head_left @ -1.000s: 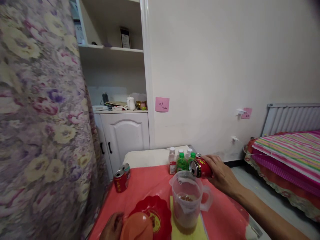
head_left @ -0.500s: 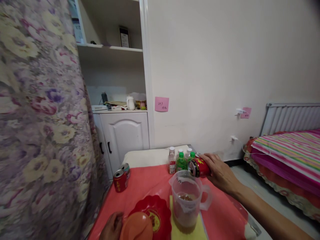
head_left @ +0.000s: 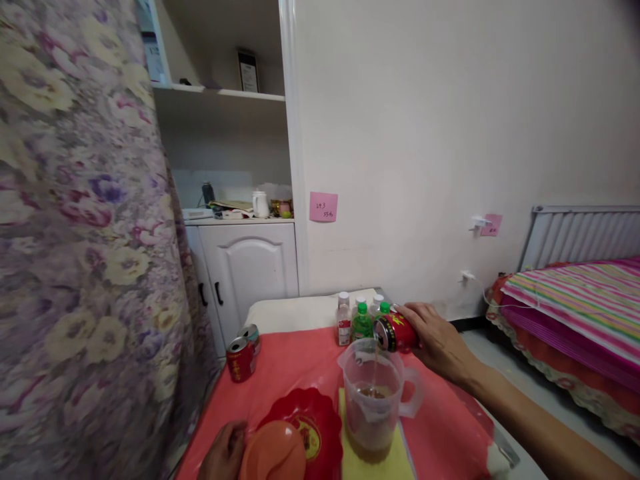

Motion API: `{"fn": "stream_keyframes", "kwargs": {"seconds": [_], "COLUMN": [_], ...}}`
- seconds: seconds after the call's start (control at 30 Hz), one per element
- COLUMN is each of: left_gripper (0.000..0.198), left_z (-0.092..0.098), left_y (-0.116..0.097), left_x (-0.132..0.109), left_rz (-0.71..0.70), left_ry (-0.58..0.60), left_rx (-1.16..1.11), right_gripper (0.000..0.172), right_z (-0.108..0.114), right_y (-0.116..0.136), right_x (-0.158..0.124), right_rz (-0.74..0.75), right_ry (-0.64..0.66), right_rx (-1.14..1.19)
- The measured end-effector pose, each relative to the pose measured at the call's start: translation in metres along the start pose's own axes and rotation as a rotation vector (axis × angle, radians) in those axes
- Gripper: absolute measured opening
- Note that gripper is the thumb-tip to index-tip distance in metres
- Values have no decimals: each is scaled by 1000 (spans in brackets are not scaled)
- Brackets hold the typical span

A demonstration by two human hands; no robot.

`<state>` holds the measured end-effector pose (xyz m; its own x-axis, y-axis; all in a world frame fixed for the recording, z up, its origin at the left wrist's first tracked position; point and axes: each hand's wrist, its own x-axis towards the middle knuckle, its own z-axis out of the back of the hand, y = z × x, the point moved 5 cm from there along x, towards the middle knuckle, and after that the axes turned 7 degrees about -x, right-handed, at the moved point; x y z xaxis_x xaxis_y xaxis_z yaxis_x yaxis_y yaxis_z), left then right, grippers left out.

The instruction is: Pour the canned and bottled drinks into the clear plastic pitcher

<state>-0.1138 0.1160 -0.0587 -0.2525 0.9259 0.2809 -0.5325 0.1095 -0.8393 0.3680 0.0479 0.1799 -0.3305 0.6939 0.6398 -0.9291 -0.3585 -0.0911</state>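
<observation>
One red can (head_left: 401, 333), its yellow character unreadable here, grasped in the right hand (head_left: 434, 338) and tilted over the translucent jug (head_left: 371, 430), which now receives a thin stream (head_left: 377, 368) unseen half a second ago; left hand (head_left: 225, 450) curled beside an orange lid (head_left: 275, 453), grip indeterminable; pink note (head_left: 323, 207), handwritten, apparently "24.3".

Bright bare metal is noted at the top of the tilted can (head_left: 400, 333); its red side is printed and glossy. The jug (head_left: 370, 417) is seen as translucent plastic, smooth, slightly frosted. The scalloped dish (head_left: 330, 417) is recorded as glossy red plastic, the orange lid-like piece (head_left: 275, 450) as smooth plastic with a satin sheen. The red sheet (head_left: 290, 353) under the dish is taken as plastic, faintly shiny. Green bottles (head_left: 362, 327): shiny, see-through plastic is observed. The curtain (head_left: 95, 233) is read as matt printed cloth, the pink note (head_left: 323, 207) as matt paper.
</observation>
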Motion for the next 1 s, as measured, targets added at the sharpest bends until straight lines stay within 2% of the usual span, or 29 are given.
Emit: {"fn": "stream_keyframes", "kwargs": {"seconds": [0.43, 1.0], "left_gripper": [24, 23], "left_z": [-1, -1], "left_y": [5, 4], "left_x": [1, 1], "left_rz": [-4, -5], "left_ry": [-4, -5], "left_rx": [-13, -36], "right_gripper": [66, 70], "right_z": [9, 15], "right_y": [4, 4], "right_x": [9, 17], "right_rz": [-2, 13], "right_ry": [18, 25], "right_rx": [-13, -26]}}
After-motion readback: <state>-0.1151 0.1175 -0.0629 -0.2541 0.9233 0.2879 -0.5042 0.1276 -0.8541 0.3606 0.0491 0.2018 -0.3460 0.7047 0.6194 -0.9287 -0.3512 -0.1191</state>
